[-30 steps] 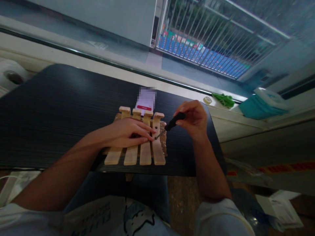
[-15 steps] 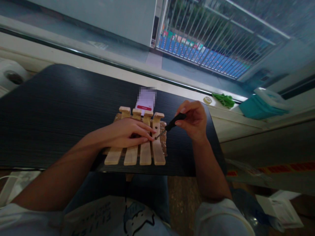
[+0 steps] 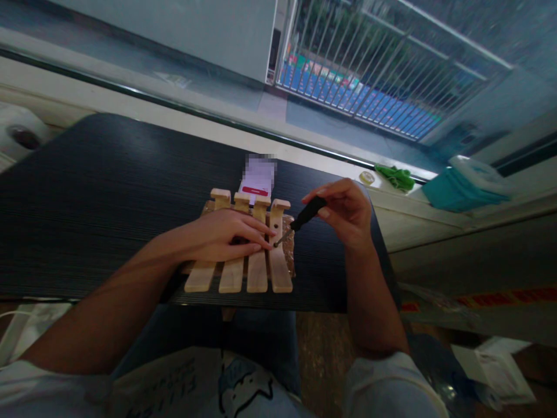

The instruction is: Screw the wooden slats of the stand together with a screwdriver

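A pale wooden slatted rack (image 3: 256, 273) lies flat on the dark table (image 3: 108, 197), over a brownish sheet. My left hand (image 3: 217, 235) rests flat on the slats with fingers stretched out, pressing the rack down. My right hand (image 3: 346, 212) pinches the black handle of a small screwdriver (image 3: 302, 219). Its metal tip touches the rightmost slat just beside my left fingertips.
A white card with a red stripe (image 3: 257, 180) lies behind the rack. On the sill to the right are a green cloth (image 3: 397, 176), a small tape roll (image 3: 366, 177) and a teal bag (image 3: 465, 188). A paper roll (image 3: 17, 136) sits at far left. White papers (image 3: 496, 368) lie on the floor.
My right fingers have shifted on the screwdriver handle, turning it slightly. The left hand and the rack have stayed put.
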`<state>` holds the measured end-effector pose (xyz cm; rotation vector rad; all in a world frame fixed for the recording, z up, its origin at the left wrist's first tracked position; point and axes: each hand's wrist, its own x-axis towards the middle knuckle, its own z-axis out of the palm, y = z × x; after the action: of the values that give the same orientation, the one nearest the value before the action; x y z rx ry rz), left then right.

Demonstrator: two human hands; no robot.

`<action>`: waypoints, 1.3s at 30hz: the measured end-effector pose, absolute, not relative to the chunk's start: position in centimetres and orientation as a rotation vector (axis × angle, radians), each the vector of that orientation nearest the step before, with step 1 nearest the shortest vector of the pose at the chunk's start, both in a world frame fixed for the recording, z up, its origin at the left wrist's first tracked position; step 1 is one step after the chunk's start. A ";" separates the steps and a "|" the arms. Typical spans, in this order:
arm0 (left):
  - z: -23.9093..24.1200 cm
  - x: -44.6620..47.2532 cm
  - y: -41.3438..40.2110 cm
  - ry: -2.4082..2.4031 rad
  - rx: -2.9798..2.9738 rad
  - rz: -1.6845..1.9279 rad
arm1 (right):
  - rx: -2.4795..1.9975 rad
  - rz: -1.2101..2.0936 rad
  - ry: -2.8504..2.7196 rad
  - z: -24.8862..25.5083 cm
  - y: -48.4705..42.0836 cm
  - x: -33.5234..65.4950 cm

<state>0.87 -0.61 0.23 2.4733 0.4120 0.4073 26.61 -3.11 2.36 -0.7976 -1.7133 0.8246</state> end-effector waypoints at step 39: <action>0.0 1.0 -0.5 0.358 2.421 0.453 | -0.692 0.828 -1.779 2.2 -2.9 26.7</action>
<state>0.96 -0.50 -0.02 2.4214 0.3577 0.4533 26.67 -2.89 2.17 -0.6924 -1.7791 0.8281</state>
